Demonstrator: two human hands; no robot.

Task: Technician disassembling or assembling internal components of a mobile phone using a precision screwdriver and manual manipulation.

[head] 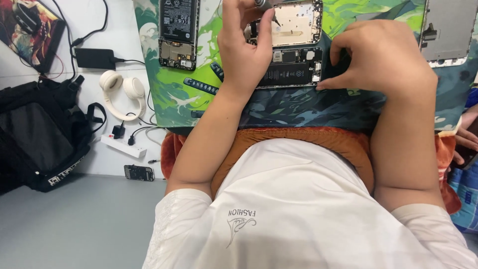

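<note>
An opened phone with its dark battery showing lies on a green patterned mat. Its metal-backed panel is folded open just beyond it. My left hand is closed around a small screwdriver, whose tip points down at that panel. My right hand curls over the phone's right edge and grips it with the fingertips. Part of the phone is hidden under both hands.
A second opened phone lies at the mat's left and a grey screen panel at its right. A dark slim tool rests on the mat. White headphones, a power strip, a black bag and another person's hand surround it.
</note>
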